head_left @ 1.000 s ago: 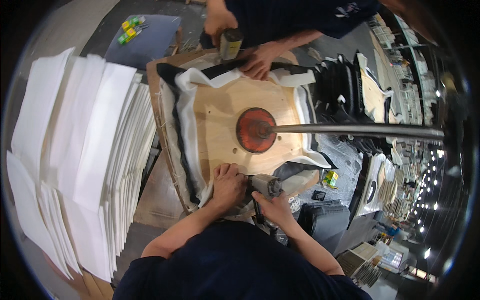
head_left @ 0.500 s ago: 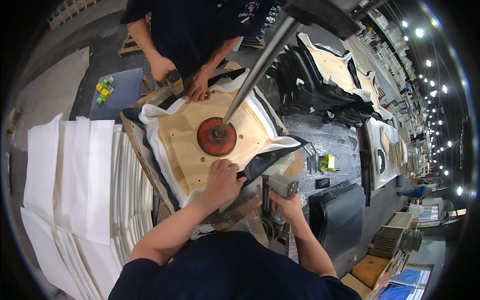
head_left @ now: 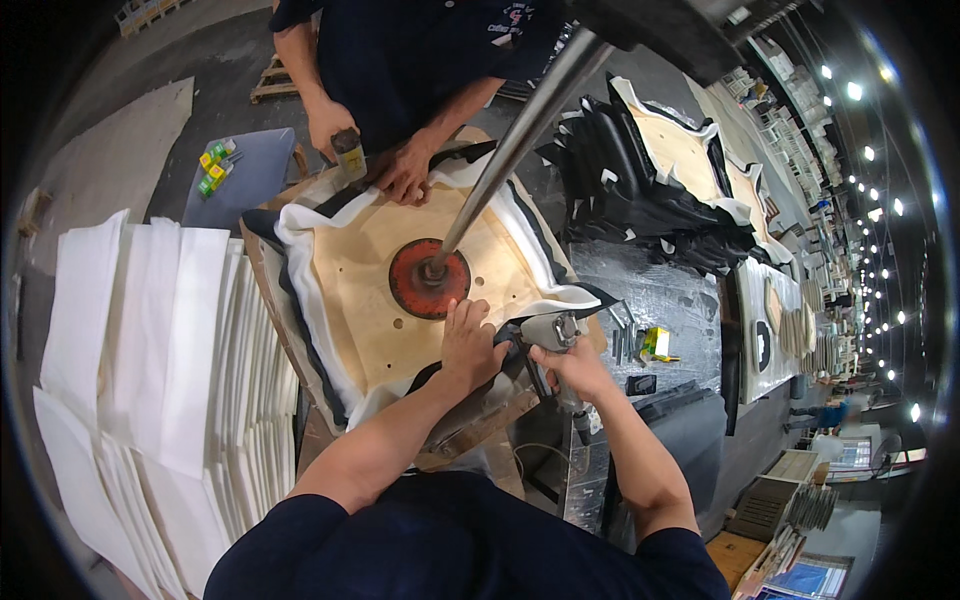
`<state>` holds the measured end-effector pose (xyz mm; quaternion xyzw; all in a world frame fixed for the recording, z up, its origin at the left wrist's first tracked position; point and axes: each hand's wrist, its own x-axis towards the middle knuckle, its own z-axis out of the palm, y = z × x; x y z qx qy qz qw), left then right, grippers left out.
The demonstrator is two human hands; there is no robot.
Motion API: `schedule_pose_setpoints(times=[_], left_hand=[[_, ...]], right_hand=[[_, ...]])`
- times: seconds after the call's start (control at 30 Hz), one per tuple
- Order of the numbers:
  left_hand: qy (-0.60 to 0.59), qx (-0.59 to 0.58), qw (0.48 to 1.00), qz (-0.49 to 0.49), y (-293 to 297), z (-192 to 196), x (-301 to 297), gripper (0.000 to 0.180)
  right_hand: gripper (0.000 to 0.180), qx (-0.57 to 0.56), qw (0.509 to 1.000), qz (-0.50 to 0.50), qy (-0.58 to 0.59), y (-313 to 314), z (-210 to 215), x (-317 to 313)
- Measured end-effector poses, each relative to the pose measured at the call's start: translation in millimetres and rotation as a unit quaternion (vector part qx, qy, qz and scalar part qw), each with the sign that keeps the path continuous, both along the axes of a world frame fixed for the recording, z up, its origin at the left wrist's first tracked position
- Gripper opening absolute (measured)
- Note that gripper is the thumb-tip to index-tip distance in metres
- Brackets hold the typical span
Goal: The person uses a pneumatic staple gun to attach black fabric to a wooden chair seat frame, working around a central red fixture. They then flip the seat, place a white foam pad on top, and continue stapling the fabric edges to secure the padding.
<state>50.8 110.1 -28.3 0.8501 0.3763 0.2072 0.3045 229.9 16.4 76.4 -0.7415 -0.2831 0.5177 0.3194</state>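
Note:
A plywood seat board (head_left: 370, 280) lies wrapped in white padding and black cover, pressed down by a red disc (head_left: 428, 280) on a steel rod (head_left: 510, 140). My left hand (head_left: 468, 345) presses the cover's edge flat onto the board near its front corner. My right hand (head_left: 572, 368) grips a grey staple gun (head_left: 552, 335) right beside the left fingers, its nose at the folded fabric. Across the board, another person's hands (head_left: 405, 168) hold the far edge, one with a second staple gun (head_left: 348, 152).
Stacks of white foam sheets (head_left: 160, 340) fill the left. Finished black covered seats (head_left: 650, 190) pile at the right on a metal bench (head_left: 680, 300) with a small yellow box (head_left: 655, 343). A grey stool with green-yellow boxes (head_left: 235, 175) stands at the back left.
My view has swung and tilted, so the board turned in the picture. My left hand slid toward the red disc, and the staple gun came up beside it at the board's corner.

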Motion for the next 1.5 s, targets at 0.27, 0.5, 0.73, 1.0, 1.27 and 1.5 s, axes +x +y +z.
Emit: schedule_pose_setpoints(times=[0.27, 0.5, 0.73, 1.0, 1.27, 1.5], left_hand=[[-0.052, 0.016, 0.998, 0.029, 0.2, -9.5, 2.0, 0.017], [-0.057, 0.0, 0.998, 0.038, 0.7, -7.1, 1.1, 0.014], [-0.051, 0.027, 0.998, 0.033, 1.0, -4.3, -3.7, 0.022], [-0.05, 0.017, 0.998, 0.028, -5.0, -6.0, -14.4, 0.021], [-0.066, -0.012, 0.997, 0.049, -7.0, -6.9, -11.4, 0.014], [-0.058, -0.025, 0.996, 0.057, -6.3, -8.5, -9.7, 0.017]], right_hand=[[0.03, -0.082, 0.994, 0.054, -0.047, 29.9, 6.6, 1.0], [0.023, -0.085, 0.991, 0.088, -0.063, 43.4, 11.5, -7.3], [0.025, -0.023, 0.984, 0.132, -0.12, 48.2, 8.1, -13.8], [0.03, -0.072, 0.993, 0.049, -0.079, 29.6, 13.6, -10.1], [0.028, -0.056, 0.996, 0.074, -0.012, 23.7, 1.9, -11.4], [0.029, -0.06, 0.992, 0.108, -0.03, 40.5, 11.6, -20.7]])
